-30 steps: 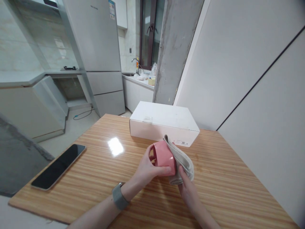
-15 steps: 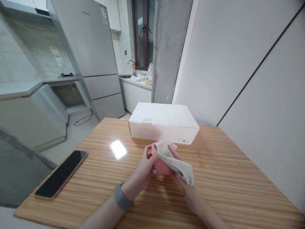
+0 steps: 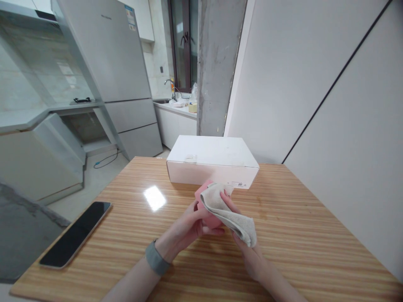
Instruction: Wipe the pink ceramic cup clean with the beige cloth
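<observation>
A pink cup [image 3: 210, 220] is held just above the wooden table [image 3: 302, 235], in front of a white box [image 3: 211, 164]. My left hand [image 3: 185, 228] is closed around the cup's near side; a grey watch band sits on that wrist. A beige cloth [image 3: 228, 212] is draped over the cup's top and right side. My right hand [image 3: 234, 218] grips the cloth and presses it against the cup, with most of its fingers hidden under the fabric.
A black phone [image 3: 75, 234] lies face up near the table's left edge. A white wall [image 3: 330, 92] runs along the right. Behind stand a concrete pillar [image 3: 217, 63], a grey fridge [image 3: 110, 63] and a counter with a sink tap [image 3: 170, 83].
The cloth has moved from the cup's right side up over its top. The cup has turned in my left hand, and the view has shifted slightly.
</observation>
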Tool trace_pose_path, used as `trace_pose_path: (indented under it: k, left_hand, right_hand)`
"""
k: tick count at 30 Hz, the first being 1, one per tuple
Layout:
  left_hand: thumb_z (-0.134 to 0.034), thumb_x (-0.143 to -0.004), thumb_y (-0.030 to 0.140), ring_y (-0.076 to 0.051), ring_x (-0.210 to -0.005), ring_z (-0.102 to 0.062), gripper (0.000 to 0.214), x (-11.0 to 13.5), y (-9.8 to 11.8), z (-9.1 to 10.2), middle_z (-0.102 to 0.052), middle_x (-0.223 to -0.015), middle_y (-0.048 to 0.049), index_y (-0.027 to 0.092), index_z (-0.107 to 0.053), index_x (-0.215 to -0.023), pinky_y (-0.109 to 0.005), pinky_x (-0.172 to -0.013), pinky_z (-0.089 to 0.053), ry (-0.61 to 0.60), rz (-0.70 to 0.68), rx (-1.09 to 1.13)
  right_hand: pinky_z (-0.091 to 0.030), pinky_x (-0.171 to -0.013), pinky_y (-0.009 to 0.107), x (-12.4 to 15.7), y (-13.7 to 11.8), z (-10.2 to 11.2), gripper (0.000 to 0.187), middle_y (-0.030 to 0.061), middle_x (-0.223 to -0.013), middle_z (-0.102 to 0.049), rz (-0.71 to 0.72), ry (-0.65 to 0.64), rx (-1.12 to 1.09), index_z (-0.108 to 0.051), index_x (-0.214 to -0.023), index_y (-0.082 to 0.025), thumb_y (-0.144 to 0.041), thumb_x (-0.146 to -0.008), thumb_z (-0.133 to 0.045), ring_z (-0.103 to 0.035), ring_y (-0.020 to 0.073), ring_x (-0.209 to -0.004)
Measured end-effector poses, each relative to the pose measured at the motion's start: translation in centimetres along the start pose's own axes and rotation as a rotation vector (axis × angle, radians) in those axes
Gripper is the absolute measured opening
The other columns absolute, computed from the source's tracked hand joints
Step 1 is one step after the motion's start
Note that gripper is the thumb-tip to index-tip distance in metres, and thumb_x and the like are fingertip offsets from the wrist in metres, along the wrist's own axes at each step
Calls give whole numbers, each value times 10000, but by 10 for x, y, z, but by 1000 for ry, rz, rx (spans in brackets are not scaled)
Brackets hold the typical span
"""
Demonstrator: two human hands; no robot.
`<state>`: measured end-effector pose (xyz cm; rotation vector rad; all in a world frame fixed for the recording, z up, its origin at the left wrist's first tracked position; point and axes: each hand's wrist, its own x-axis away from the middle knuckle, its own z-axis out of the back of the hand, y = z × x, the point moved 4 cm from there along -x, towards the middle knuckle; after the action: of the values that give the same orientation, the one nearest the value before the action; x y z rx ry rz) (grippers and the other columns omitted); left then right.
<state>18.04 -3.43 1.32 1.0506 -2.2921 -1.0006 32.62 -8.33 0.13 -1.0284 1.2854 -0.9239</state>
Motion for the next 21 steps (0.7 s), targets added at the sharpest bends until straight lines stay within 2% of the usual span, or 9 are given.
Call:
trace_pose_path:
  k: [3, 7, 9, 11, 13, 15, 17, 21]
  left_hand:
    - [-656, -853, 293, -291, -1015, -656, 461, -1, 0, -1, -639, -1269, -100, 241, -567, -1302, -361, -712, -587, 13, -7, -48]
    - [-567, -911, 385, -279, -1172, -588, 402, -6, 5, -2, -638, -1285, -112, 177, -620, -1250, -358, -905, -531, -16, -80, 26]
    - [-547, -906, 442, -271, -1198, -572, 460, -7, 7, 0, -647, -1272, -133, 128, -634, -1230, -330, -934, -507, -3, -72, 124]
    - [-521, -902, 502, -278, -1131, -611, 528, -8, 7, 4, -664, -1239, -144, 121, -618, -1254, -350, -873, -530, 43, -17, 209]
    - [-491, -906, 550, -281, -1039, -649, 564, -8, 8, 8, -679, -1206, -134, 146, -594, -1286, -382, -808, -547, 100, 29, 261]
    - [-494, -901, 570, -265, -995, -662, 563, -7, 8, 10, -690, -1185, -111, 171, -593, -1286, -375, -783, -553, 152, 42, 284]
    - [-521, -894, 563, -242, -997, -661, 545, -7, 7, 10, -694, -1179, -95, 176, -607, -1268, -336, -782, -552, 202, 13, 277]
    - [-568, -874, 559, -254, -1038, -652, 562, -7, -5, 6, -687, -1203, -108, 168, -609, -1276, -314, -764, -557, 205, -13, 179]
  right_hand:
    - [-72, -1234, 474, 1, 1, 2, 476, 0, -1534, -436, 46, -61, 86, -511, -1400, -319, -427, -937, -534, -163, 246, -1505]
    - [-53, -1231, 488, 2, -3, 2, 432, 2, -1539, -429, 107, -150, 165, -550, -1367, -329, -408, -943, -528, -181, 262, -1500]
    - [-85, -1230, 485, 1, 0, 1, 407, 17, -1516, -463, 75, -138, 90, -616, -1305, -307, -426, -917, -573, -231, 277, -1486]
    - [-169, -1221, 471, -3, 7, 5, 422, 37, -1445, -550, -19, 44, -112, -672, -1233, -280, -480, -862, -641, -330, 286, -1447]
    - [-291, -1186, 460, -7, 16, 14, 463, 34, -1320, -661, -153, 381, -400, -697, -1178, -279, -540, -796, -696, -450, 280, -1379]
    - [-379, -1143, 448, -13, 19, 19, 467, 17, -1241, -710, -243, 579, -629, -697, -1162, -289, -538, -768, -722, -511, 264, -1333]
    - [-417, -1122, 430, -22, 16, 19, 422, 18, -1245, -706, -302, 607, -779, -701, -1157, -268, -500, -805, -687, -531, 253, -1316]
    - [-445, -1100, 431, -30, 13, 12, 324, 47, -1157, -748, -394, 520, -874, -758, -1029, -209, -428, -817, -645, -572, 278, -1272]
